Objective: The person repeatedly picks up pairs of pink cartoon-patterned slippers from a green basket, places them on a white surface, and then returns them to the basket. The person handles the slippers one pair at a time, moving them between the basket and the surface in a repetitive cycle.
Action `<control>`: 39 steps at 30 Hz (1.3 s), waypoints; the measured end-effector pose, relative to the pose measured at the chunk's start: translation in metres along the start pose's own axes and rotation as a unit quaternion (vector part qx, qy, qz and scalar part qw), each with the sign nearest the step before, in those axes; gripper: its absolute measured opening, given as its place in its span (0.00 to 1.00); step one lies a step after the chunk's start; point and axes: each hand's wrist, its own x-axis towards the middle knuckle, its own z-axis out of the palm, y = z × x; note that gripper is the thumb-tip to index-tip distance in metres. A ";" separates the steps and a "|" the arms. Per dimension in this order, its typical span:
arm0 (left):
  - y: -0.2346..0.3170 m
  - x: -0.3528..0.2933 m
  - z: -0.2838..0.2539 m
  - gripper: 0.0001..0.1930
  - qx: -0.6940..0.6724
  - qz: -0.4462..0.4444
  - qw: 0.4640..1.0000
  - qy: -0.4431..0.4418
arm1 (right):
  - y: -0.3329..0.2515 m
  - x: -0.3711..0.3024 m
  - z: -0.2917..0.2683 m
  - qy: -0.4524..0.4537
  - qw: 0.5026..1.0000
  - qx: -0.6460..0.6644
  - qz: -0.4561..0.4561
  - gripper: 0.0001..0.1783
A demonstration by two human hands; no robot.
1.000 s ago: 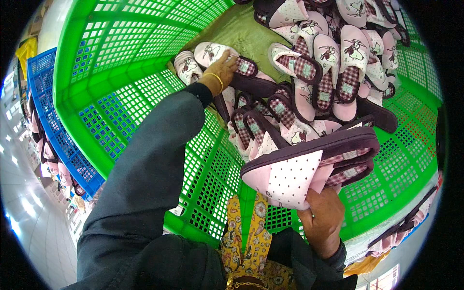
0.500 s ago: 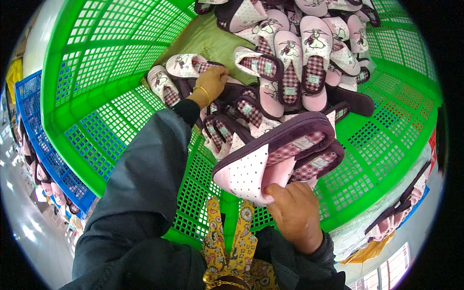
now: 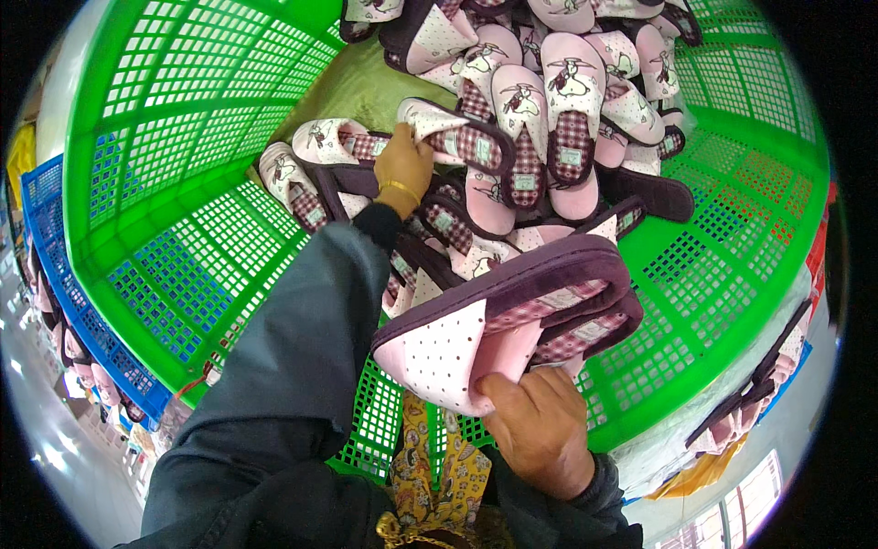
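My right hand (image 3: pixel 541 428) grips a pair of slippers (image 3: pixel 439 352) by the pink-lined opening of the nearer one. This pair has a white upper with dark dots, dark purple edging and checked insoles, and it is held above the front of the basket. Further in, my left hand (image 3: pixel 403 170) is closed on the upper of a single pale slipper (image 3: pixel 471 146), its fingertips partly hidden. Just left of that hand lies another pale slipper (image 3: pixel 322 139) with a printed figure. Many more slippers (image 3: pixel 572 82) are heaped behind and to the right.
A large green plastic basket (image 3: pixel 151 265) with lattice walls surrounds the heap. Outside it on the left stands a blue crate (image 3: pixel 69 261) with more slippers. Further slippers (image 3: pixel 750 393) lie beyond the basket's right side, near a white covering.
My left hand has moved right, from beside the left slipper to the neighbouring one, and closed on it. My right hand still holds the pair, now slightly lower and further left.
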 end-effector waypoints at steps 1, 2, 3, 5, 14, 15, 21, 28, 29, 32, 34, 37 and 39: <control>-0.002 -0.005 -0.006 0.11 -0.010 0.008 1.000 0.003 | -0.001 -0.001 0.001 0.004 1.000 0.000 0.003 0.15; -0.008 -0.011 -0.017 0.11 -0.022 0.009 0.999 0.031 | -0.002 0.002 0.001 0.005 1.000 0.004 -0.006 0.15; -0.011 -0.019 -0.025 0.11 -0.037 0.014 0.998 0.052 | -0.002 0.003 0.001 0.001 1.000 0.002 -0.001 0.16; -0.013 -0.031 -0.040 0.11 -0.047 0.016 0.995 0.085 | -0.002 0.004 0.001 -0.010 1.000 0.001 0.005 0.16; -0.048 -0.064 -0.086 0.11 0.049 -0.048 0.993 0.092 | -0.004 0.004 0.006 -0.036 0.999 0.012 0.033 0.20; -0.051 -0.069 -0.089 0.12 0.054 -0.063 0.993 0.088 | -0.005 0.004 0.006 -0.036 0.999 0.013 0.033 0.20; -0.071 -0.078 -0.092 0.12 0.087 -0.115 0.986 0.085 | -0.005 0.005 0.008 -0.036 0.999 0.018 0.036 0.19; -0.097 -0.056 -0.092 0.14 0.145 -0.152 0.978 0.004 | -0.004 0.005 0.007 -0.043 0.998 0.023 0.033 0.18; -0.097 -0.054 -0.093 0.14 0.147 -0.160 0.976 -0.009 | -0.005 0.005 0.007 -0.042 0.998 0.022 0.034 0.18; -0.095 -0.051 -0.095 0.18 0.141 -0.185 0.971 -0.054 | -0.005 0.006 0.006 -0.036 0.998 0.026 0.034 0.17; -0.094 -0.053 -0.097 0.22 0.122 -0.181 0.973 -0.070 | -0.005 0.006 0.007 -0.028 0.998 0.035 0.033 0.17; -0.111 -0.063 -0.092 0.29 0.079 -0.097 0.992 -0.025 | -0.003 0.004 0.010 -0.049 0.998 0.012 0.029 0.16; -0.107 -0.065 -0.100 0.28 0.027 -0.061 0.998 0.003 | -0.001 0.004 0.013 -0.020 1.000 0.007 0.006 0.13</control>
